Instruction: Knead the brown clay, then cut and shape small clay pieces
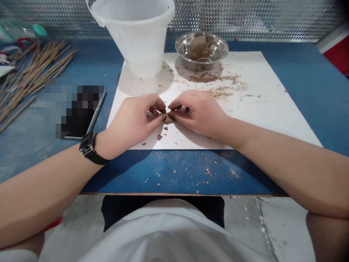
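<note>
Between my two hands, low over the white board (245,120), is a small piece of brown clay (170,118). My left hand (136,118) pinches its left side with thumb and fingertips. From the right, my right hand (197,111) pinches the same piece, its fingertips close to those of the left. The fingers partly cover the clay, so its full shape is hidden. Small clay crumbs (159,137) lie on the board just below the hands. Behind them a steel bowl (188,63) holds a larger lump of clay (201,48).
A white bucket (139,40) stands at the board's back left. On the blue table (109,174) at left lie a phone (81,112), many thin sticks (35,69) and a plastic bottle (19,30). A perforated metal screen (259,22) runs behind. Crumbs dot the front edge.
</note>
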{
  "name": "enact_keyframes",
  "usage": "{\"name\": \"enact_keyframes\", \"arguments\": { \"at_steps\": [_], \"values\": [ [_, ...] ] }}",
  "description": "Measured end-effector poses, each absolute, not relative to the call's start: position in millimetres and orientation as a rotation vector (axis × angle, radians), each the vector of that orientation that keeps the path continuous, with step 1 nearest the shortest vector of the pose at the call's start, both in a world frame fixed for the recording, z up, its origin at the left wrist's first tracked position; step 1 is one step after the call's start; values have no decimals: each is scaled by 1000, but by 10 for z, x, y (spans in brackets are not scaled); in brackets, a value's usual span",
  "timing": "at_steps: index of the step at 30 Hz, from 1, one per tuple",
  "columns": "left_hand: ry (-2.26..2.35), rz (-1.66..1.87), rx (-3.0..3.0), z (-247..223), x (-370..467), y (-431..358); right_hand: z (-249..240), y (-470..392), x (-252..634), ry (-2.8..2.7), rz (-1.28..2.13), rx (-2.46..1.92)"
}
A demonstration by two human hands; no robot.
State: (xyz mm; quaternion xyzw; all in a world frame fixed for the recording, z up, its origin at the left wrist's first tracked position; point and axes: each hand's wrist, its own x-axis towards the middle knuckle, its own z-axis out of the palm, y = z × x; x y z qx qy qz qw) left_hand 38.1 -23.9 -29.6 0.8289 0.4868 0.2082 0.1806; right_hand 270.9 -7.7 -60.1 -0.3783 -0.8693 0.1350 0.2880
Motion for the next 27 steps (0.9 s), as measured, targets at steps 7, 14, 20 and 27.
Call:
{"name": "enact_keyframes", "arguments": {
  "at_steps": [7,14,20,27],
  "values": [
    [1369,602,2331,-301,378,-234,-586,-96,2721,-2327,383,-1024],
    [1380,602,2331,-300,387,-242,-588,-97,2722,-2320,392,-1062],
    [1393,700,2357,-251,333,-248,-563,-113,2717,-2304,406,-1082],
    [1596,628,2404,-90,91,-134,-573,-125,2762,-2233,390,-1109]
  ]
}}
